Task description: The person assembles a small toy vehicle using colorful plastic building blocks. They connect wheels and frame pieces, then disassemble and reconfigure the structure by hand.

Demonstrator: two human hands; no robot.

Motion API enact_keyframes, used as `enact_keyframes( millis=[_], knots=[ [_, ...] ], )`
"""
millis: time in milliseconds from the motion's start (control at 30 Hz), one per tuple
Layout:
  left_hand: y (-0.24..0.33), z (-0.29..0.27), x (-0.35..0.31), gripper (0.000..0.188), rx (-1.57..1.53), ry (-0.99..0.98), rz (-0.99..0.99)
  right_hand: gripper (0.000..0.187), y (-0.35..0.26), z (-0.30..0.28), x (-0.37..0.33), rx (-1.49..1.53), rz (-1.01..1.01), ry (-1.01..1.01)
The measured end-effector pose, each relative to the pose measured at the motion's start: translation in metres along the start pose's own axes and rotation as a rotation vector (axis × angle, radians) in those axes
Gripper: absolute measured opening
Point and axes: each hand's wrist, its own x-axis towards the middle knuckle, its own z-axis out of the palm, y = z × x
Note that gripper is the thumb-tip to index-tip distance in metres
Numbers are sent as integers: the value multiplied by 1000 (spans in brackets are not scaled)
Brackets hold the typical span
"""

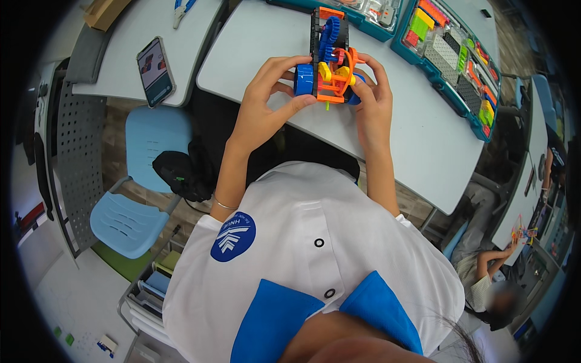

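Plastic wheeled model (pixel 325 71), between left hand (pixel 261 104) and right hand (pixel 375 101), both gripping its sides

A white table (pixel 423 151) is carrying two teal-edged parts cases: a far case (pixel 369 29), running out of view at the top, and a right-hand case (pixel 407 56), lying slantwise along the right side. A second white table (pixel 190 54), to the left, is bearing a phone (pixel 156 71), screen up and lit, and a blue-handled tool (pixel 180 12) farther back, near the upper edge of view
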Motion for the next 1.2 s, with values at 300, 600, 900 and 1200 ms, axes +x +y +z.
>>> enact_keyframes(
  millis=[300,600,900,1200],
  knots=[
    [-2,10,-6,33,-28,27,-97,44,-1,1,1,-38,-65,4],
    [-3,14,-2,36,-70,78,-259,41,0,1,0,-35,-100,-12],
    [-29,-47,-19,45,-333,379,-262,36,-10,-32,7,-142,-269,259],
    [-28,-13,14,31,356,285,-122,33,-11,-23,3,5,-164,249]
  ],
)
